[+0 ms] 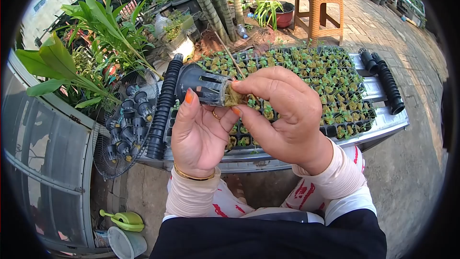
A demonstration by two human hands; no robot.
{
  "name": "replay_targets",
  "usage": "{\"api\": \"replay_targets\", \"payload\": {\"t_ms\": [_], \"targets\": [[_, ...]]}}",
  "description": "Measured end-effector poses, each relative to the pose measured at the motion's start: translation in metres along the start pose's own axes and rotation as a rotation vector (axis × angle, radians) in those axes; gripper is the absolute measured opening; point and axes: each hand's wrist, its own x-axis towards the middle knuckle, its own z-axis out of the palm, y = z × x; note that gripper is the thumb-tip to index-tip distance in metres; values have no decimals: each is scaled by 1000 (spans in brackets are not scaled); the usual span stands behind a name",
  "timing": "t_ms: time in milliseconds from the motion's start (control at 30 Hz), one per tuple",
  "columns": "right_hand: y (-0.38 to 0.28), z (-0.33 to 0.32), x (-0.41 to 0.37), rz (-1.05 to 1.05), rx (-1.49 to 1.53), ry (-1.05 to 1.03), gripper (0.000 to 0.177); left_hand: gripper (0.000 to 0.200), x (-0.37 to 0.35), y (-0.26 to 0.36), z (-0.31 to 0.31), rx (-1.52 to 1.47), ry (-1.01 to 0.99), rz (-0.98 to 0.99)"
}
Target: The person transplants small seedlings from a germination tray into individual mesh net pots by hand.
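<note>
A black slotted net pot (203, 85) lies sideways in my left hand (203, 136), its wide rim to the left. The fingers of that hand curl beneath and behind it. At the pot's narrow right end a damp yellow-brown growing plug (233, 97) pokes out. My right hand (282, 108) pinches this plug between thumb and index finger. A thin wooden stick (227, 50) slants up from behind the right fingers; how it is held is hidden. Below both hands spread black seedling trays (330, 96) full of small green sprouts in similar plugs.
Stacked black net pots (165, 105) line the trays' left side, with more stacks (388, 84) at right. A wire basket (103, 151) holds several plugged pots. The metal table (383, 115) supports the trays. A brown stool (318, 12) and a green watering can (125, 220) stand nearby.
</note>
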Motion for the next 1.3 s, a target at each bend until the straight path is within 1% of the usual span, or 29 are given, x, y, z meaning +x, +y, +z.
{"api": "replay_targets", "payload": {"t_ms": [133, 200, 300, 433, 500, 633, 733, 800, 833, 900, 1033, 1100, 1200, 1300], "targets": [[5, -3, 3, -40, 0, -14, 28, 34, 1, -3, -1, 9, -16, 6], [8, -5, 4, -110, -56, -29, 28, 35, 1, -4, -1, 12, -44, 7], [7, -4, 4, -104, -64, 15, 26, 36, 1, -6, 1, 42, -72, -4], [9, -3, 2, -110, -82, 42, 25, 37, 0, -10, 2, 57, -53, 23], [11, -4, 2, -148, -82, 15, 25, 36, 1, -10, 0, 27, -53, 23], [12, -5, 4, -143, -60, -42, 24, 35, 2, -9, -2, 10, -66, 16], [10, -5, 4, -81, -20, -51, 24, 33, 2, -8, -2, 47, -51, 36], [8, -4, 4, 18, 48, -16, 16, 32, 2, -9, -1, 110, -14, 73], [8, -3, 4, 19, 49, -16, 16, 32, 2, -9, -1, 110, -13, 72], [10, -3, 3, 151, 161, 30, 13, 32, 2, -9, 1, 150, -24, 86], [15, -4, 2, 176, 202, 25, 11, 31, 2, -8, 3, 173, -25, 84], [15, -5, 3, 102, 144, -15, 10, 34, 2, -8, 2, 197, -4, 94], [14, -3, 4, 78, 177, 3, 9, 34, 2, -7, 2, 191, 24, 100], [17, -3, 2, 97, 224, 13, 10, 35, 2, -8, 3, 202, 38, 93]]}}
